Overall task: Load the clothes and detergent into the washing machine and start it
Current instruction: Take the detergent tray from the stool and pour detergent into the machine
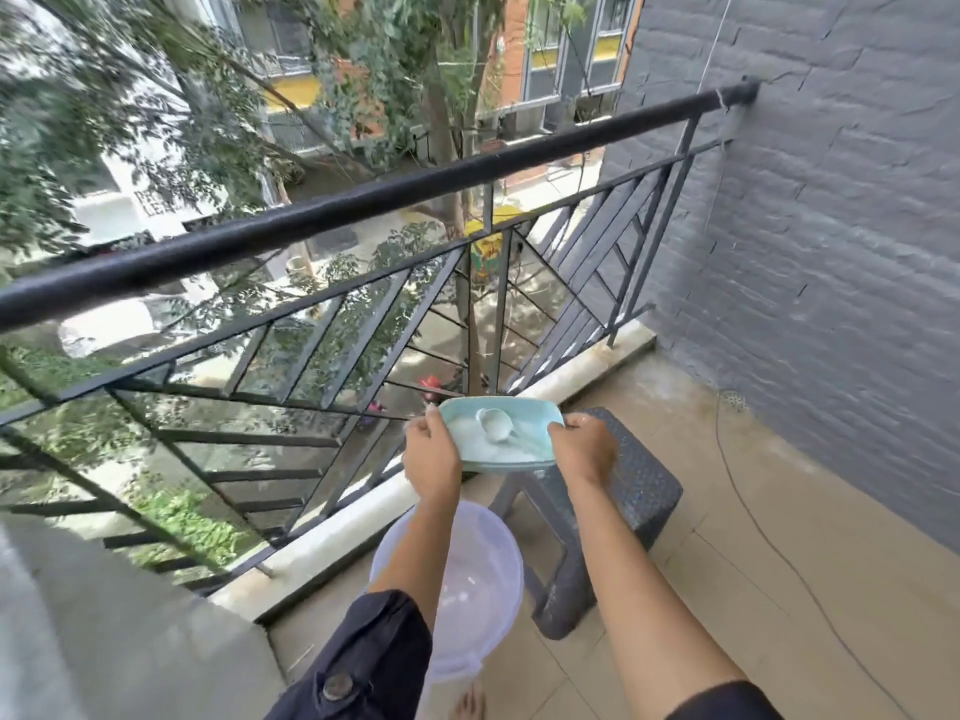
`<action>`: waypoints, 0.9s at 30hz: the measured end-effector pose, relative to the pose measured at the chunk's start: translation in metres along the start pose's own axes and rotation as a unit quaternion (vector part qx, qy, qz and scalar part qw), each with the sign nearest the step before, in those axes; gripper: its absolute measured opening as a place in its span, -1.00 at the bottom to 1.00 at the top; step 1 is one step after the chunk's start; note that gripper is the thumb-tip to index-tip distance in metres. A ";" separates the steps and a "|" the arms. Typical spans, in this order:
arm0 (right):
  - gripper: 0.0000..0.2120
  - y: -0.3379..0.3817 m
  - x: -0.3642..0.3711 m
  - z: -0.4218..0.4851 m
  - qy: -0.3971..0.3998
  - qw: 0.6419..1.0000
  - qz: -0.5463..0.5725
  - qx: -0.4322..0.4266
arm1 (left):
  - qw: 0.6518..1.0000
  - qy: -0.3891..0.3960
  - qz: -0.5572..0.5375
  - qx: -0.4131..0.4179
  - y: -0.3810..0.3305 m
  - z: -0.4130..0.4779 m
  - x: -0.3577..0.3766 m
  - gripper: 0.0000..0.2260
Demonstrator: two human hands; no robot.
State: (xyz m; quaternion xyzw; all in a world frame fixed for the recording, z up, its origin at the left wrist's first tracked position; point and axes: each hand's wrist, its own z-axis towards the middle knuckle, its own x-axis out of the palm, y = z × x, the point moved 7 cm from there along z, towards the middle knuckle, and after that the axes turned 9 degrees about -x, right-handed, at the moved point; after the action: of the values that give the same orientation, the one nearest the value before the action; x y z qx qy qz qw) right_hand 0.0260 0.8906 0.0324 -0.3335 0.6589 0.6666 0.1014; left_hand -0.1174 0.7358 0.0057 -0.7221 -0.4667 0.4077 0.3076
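Observation:
A light blue detergent container (pixel 540 419) holds white powder and a white scoop (pixel 496 424). It is held above a dark woven stool (pixel 639 491) on a balcony. My left hand (pixel 431 452) grips the container's left rim and my right hand (pixel 582 449) grips its right rim. No washing machine or clothes are in view.
A translucent white bucket (pixel 483 579) stands on the tiled floor below my left forearm. A black metal railing (pixel 322 215) runs along the balcony edge on the left. A grey brick wall (pixel 831 252) closes the right side, with a thin wire (pixel 769 543) across the floor.

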 end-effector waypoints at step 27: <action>-0.77 0.105 0.121 -0.256 0.203 0.962 0.014 -0.185 | 0.972 -0.207 -0.088 -0.066 0.105 -0.071 -0.333 -0.56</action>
State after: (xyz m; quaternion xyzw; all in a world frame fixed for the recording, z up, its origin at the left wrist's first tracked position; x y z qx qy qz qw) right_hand -0.0464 0.6003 0.0702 -0.4654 0.5357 0.6964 -0.1069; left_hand -0.0882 0.3840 0.0536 -0.5971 -0.6079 0.4874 0.1906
